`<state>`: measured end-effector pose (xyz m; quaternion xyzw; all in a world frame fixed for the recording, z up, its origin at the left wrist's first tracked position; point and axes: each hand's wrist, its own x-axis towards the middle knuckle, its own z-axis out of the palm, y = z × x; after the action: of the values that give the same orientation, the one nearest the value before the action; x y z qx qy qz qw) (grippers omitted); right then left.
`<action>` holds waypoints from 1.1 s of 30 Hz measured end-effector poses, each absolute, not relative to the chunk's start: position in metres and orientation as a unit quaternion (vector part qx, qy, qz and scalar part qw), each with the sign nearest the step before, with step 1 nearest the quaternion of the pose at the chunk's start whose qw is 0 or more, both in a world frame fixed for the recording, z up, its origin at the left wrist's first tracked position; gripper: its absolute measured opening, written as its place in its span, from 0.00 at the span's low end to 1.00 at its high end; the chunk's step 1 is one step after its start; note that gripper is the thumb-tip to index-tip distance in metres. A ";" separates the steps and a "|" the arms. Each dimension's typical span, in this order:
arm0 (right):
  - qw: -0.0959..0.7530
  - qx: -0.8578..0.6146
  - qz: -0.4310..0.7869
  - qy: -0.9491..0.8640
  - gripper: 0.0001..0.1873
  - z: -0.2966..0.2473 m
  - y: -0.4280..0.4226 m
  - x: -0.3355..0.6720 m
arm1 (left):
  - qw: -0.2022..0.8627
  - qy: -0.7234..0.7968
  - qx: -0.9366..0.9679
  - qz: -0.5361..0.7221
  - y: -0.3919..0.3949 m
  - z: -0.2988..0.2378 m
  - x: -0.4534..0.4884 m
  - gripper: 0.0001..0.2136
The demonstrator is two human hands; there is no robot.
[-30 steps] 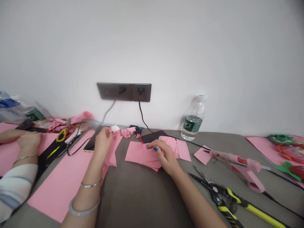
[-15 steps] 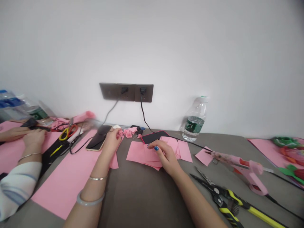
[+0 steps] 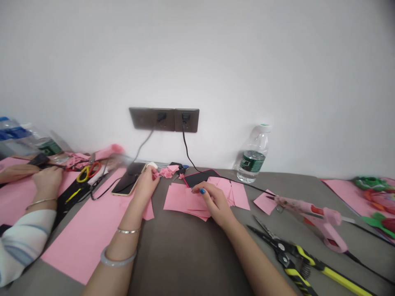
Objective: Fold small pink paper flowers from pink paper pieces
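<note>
My left hand [image 3: 147,183] reaches forward to a row of small pink paper flowers [image 3: 168,172] near the wall; its fingers are curled at the leftmost flower, and whether it grips one I cannot tell. My right hand [image 3: 214,202] rests on a stack of pink paper squares [image 3: 182,200], fingertips pressed together on the top sheet. A black phone with a red edge [image 3: 199,177] lies just behind that stack.
A large pink sheet [image 3: 88,232] and a phone [image 3: 128,183] lie at left. Another person's hands [image 3: 46,179] work beside scissors [image 3: 87,171]. At right are a pink glue gun [image 3: 317,219], yellow-handled pliers [image 3: 296,255], a water bottle [image 3: 253,154] and green and red craft pieces [image 3: 375,199].
My left hand has moved forward and right toward the small pink flowers. My right hand has stayed on the paper stack.
</note>
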<state>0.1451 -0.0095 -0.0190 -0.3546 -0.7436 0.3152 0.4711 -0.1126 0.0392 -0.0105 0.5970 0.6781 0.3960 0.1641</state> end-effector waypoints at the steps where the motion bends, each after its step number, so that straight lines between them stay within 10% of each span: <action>1: 0.470 -0.357 0.316 -0.743 0.19 -0.019 -0.009 0.145 | 0.175 0.679 0.583 0.411 0.040 -0.010 -0.113 0.08; 17: 0.475 -0.361 0.329 -0.732 0.20 -0.017 -0.008 0.145 | 0.553 0.537 0.388 0.506 0.032 0.004 -0.101 0.10; 33: 0.505 -0.344 0.373 -0.698 0.20 -0.015 -0.009 0.144 | 0.445 0.535 0.428 0.577 0.030 0.015 -0.104 0.15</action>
<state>0.1437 -0.0093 -0.0149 -0.3443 -0.6983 0.3731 0.5046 -0.1037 0.0302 0.0150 0.4278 0.5347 0.5770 0.4451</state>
